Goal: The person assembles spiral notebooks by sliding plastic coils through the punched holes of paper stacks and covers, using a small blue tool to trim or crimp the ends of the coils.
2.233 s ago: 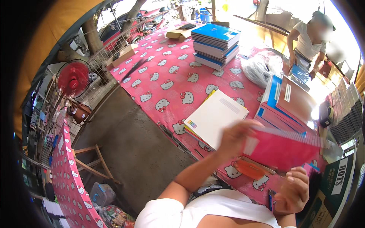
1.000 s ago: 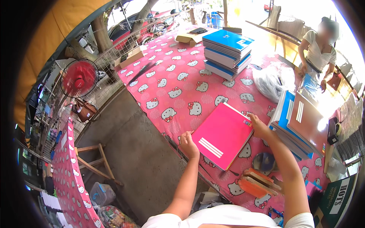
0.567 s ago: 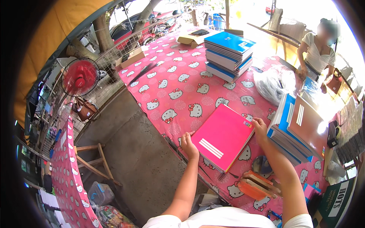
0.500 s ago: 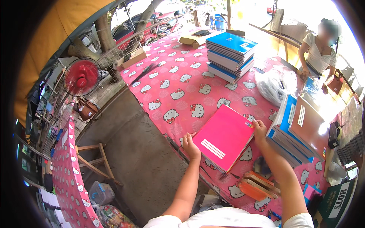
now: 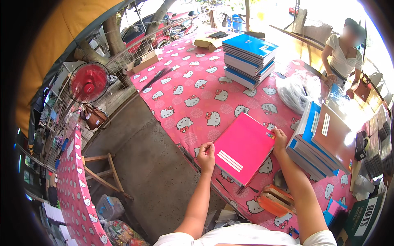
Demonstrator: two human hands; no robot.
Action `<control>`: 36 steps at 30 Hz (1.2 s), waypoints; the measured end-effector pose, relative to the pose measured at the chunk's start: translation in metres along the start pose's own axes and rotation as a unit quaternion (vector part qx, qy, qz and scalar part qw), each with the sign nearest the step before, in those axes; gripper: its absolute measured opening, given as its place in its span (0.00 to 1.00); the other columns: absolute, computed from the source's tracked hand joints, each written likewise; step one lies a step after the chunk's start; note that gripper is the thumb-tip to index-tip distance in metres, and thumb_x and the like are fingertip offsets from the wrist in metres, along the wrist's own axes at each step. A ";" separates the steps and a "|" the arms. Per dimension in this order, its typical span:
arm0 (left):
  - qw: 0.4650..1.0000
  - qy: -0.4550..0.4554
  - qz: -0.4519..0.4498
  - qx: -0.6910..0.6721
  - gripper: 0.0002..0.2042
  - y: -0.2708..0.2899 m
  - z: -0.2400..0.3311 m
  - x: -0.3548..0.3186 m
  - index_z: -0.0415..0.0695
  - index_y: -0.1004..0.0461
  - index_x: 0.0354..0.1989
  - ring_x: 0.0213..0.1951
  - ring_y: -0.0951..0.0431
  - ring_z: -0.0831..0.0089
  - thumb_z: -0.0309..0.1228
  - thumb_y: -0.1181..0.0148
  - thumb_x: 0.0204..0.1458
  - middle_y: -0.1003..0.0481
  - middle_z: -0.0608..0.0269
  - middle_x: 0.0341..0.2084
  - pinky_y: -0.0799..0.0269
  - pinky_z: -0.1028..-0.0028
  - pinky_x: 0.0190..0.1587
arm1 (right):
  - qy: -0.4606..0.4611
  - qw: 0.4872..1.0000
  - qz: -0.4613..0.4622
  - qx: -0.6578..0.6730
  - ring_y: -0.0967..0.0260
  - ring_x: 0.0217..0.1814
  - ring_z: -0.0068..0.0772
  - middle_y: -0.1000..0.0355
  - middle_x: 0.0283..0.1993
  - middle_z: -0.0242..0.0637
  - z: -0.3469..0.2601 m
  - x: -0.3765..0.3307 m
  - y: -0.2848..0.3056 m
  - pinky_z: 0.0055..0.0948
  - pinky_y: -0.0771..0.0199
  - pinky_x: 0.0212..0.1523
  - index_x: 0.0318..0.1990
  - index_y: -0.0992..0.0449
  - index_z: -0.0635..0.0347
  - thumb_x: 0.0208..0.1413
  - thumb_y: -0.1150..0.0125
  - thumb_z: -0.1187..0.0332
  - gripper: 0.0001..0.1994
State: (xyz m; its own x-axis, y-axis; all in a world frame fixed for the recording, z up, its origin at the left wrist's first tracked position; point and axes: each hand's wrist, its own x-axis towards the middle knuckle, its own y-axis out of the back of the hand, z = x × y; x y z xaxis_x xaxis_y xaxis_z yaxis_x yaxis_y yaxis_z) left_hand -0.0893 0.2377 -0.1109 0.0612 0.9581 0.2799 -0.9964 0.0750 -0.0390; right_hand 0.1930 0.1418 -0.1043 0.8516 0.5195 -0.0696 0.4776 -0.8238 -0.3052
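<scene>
A bright pink spiral notebook (image 5: pixel 245 147) lies tilted on the table, with white label lines near its lower left corner and coils along its edges. My left hand (image 5: pixel 206 156) is closed in a pinch at its left edge; what lies between the fingertips is too small to make out. At the upper right edge, my right hand (image 5: pixel 280 141) grips the notebook between thumb and fingers. An orange block-like holder (image 5: pixel 276 201) sits just below the notebook, beside my right forearm. Thin dark tools lie near the notebook's bottom corner, partly hidden.
Blue notebooks form a tall stack (image 5: pixel 249 61) at the back. More books (image 5: pixel 314 139) are piled at right beside a clear plastic bag (image 5: pixel 297 92). A pink patterned cloth covers the table (image 5: pixel 191 100). Across it stands another person (image 5: pixel 344 61). A red fan (image 5: pixel 88 83) is at left.
My left hand has gone from spread fingers along the notebook's left edge to a closed pinch, slightly higher. My right hand keeps its grip. The notebook has barely moved.
</scene>
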 end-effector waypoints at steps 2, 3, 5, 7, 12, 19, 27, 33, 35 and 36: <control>0.998 0.049 0.034 0.030 0.08 0.001 0.001 0.000 0.39 0.24 0.38 0.38 0.27 0.78 0.31 0.40 0.55 0.24 0.65 0.33 0.32 0.77 0.44 | -0.001 1.000 -0.015 -0.021 0.32 0.34 0.20 0.26 0.32 0.32 0.002 0.001 0.002 0.21 0.34 0.38 0.32 0.24 0.64 0.58 0.45 0.67 0.09; 0.995 0.066 0.046 0.051 0.09 0.001 0.002 0.001 0.39 0.23 0.38 0.37 0.27 0.78 0.33 0.39 0.55 0.24 0.66 0.33 0.31 0.77 0.43 | -0.003 1.000 -0.015 -0.020 0.32 0.34 0.20 0.26 0.32 0.32 0.003 0.002 0.003 0.21 0.34 0.38 0.32 0.24 0.64 0.58 0.45 0.67 0.09; 0.996 0.067 0.038 0.048 0.09 0.000 0.002 0.004 0.38 0.23 0.37 0.36 0.27 0.78 0.32 0.39 0.55 0.24 0.66 0.32 0.31 0.77 0.42 | -0.017 1.000 -0.010 0.004 0.32 0.34 0.20 0.26 0.32 0.32 0.005 0.005 0.005 0.21 0.35 0.39 0.32 0.24 0.64 0.58 0.45 0.68 0.09; 0.996 0.072 0.031 0.042 0.09 -0.005 0.004 0.003 0.38 0.23 0.37 0.35 0.27 0.79 0.32 0.39 0.55 0.24 0.66 0.31 0.31 0.77 0.41 | 0.005 1.000 -0.003 0.002 0.32 0.35 0.21 0.26 0.32 0.32 0.005 0.007 0.007 0.21 0.35 0.39 0.32 0.24 0.64 0.58 0.44 0.68 0.09; 0.994 0.098 0.039 -0.001 0.09 -0.002 -0.003 0.005 0.37 0.24 0.35 0.31 0.28 0.80 0.31 0.40 0.55 0.24 0.67 0.28 0.31 0.77 0.37 | 0.007 0.998 0.034 0.051 0.33 0.35 0.21 0.26 0.32 0.33 -0.001 0.002 -0.004 0.21 0.35 0.39 0.32 0.23 0.64 0.58 0.44 0.67 0.09; 0.996 0.046 0.063 0.033 0.09 -0.006 -0.002 0.005 0.37 0.24 0.34 0.31 0.26 0.79 0.32 0.40 0.54 0.24 0.66 0.28 0.30 0.76 0.35 | 0.017 0.999 0.017 -0.030 0.34 0.30 0.19 0.28 0.26 0.33 0.015 0.008 0.013 0.21 0.35 0.36 0.30 0.24 0.64 0.59 0.44 0.65 0.11; 0.986 0.074 0.116 0.097 0.09 -0.018 0.007 0.002 0.37 0.24 0.33 0.33 0.26 0.75 0.33 0.40 0.54 0.25 0.64 0.28 0.31 0.73 0.38 | 0.065 0.995 0.046 -0.058 0.38 0.26 0.16 0.30 0.24 0.28 0.014 0.009 0.008 0.20 0.38 0.31 0.22 0.27 0.60 0.59 0.42 0.62 0.15; 0.993 0.042 0.109 -0.001 0.12 -0.012 -0.002 0.000 0.36 0.25 0.31 0.33 0.25 0.72 0.34 0.47 0.58 0.24 0.60 0.28 0.31 0.71 0.42 | 0.054 0.996 0.047 -0.052 0.38 0.26 0.16 0.33 0.22 0.27 0.017 0.012 0.011 0.19 0.39 0.29 0.19 0.31 0.57 0.59 0.42 0.61 0.17; 0.994 0.041 0.101 -0.026 0.14 -0.022 0.001 0.003 0.36 0.25 0.30 0.34 0.25 0.72 0.35 0.48 0.59 0.23 0.60 0.28 0.30 0.71 0.43 | 0.065 0.994 0.071 -0.053 0.39 0.25 0.15 0.34 0.22 0.26 0.022 0.019 0.020 0.19 0.40 0.28 0.20 0.32 0.57 0.59 0.41 0.62 0.17; 0.992 0.061 0.104 -0.044 0.13 -0.018 -0.002 0.001 0.36 0.25 0.30 0.35 0.24 0.73 0.34 0.48 0.59 0.23 0.58 0.30 0.30 0.72 0.42 | 0.060 0.995 0.064 -0.051 0.39 0.25 0.15 0.34 0.22 0.26 0.022 0.015 0.012 0.19 0.40 0.28 0.20 0.32 0.57 0.59 0.41 0.62 0.17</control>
State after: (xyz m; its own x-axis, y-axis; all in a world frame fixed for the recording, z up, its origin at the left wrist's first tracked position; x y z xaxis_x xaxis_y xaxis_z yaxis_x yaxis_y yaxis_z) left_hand -0.0709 0.2378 -0.1120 -0.1340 0.9812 0.1390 -0.9796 -0.1100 -0.1685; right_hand 0.2068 0.1451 -0.1302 0.9234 0.3836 0.0150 0.3784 -0.9031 -0.2030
